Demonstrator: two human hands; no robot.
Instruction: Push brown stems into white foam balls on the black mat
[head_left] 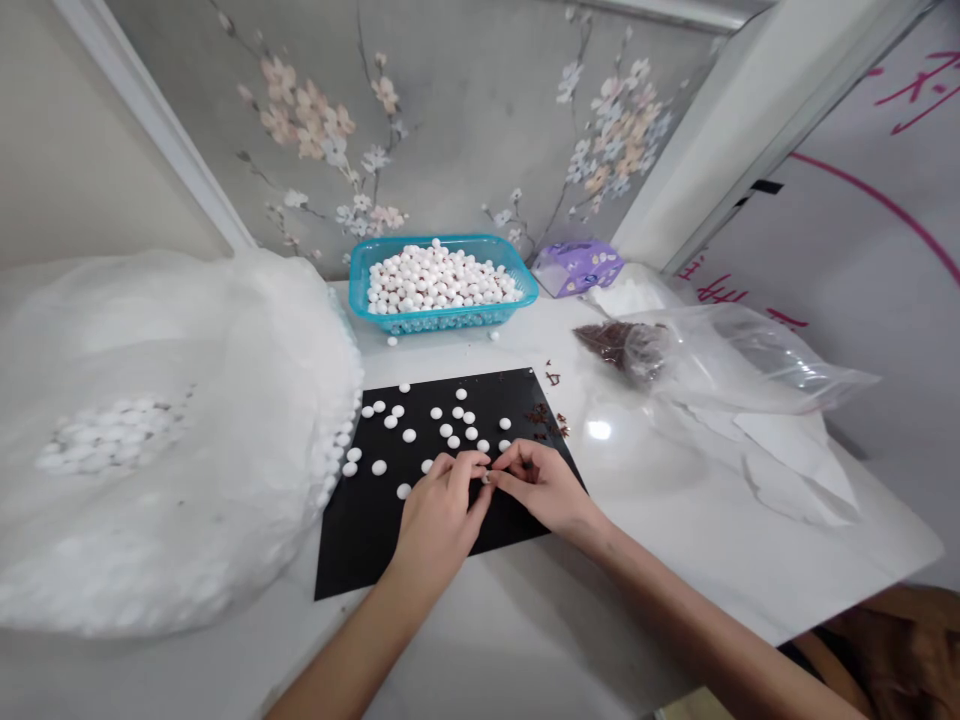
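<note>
Both my hands meet over the near part of a black mat (360, 550). Between their fingertips shows a small white ball (486, 478), mostly hidden. My left hand (441, 505) has its thumb and fingers closed on this ball from the left. From the right, my right hand (546, 487) pinches at the same spot; whether it grips the ball or a tiny piece against it is hidden. Several loose white balls (409, 436) lie scattered on the mat beyond and left of my hands. Small reddish-brown pieces (538, 414) sit by the mat's right edge.
A blue plastic basket (444, 318) heaped with white balls stands at the back. On the left bulges a large translucent bag (225, 400) of white balls. To the right lie a clear bag (720, 350) with brown pieces, a purple packet (579, 268) and white paper (799, 465).
</note>
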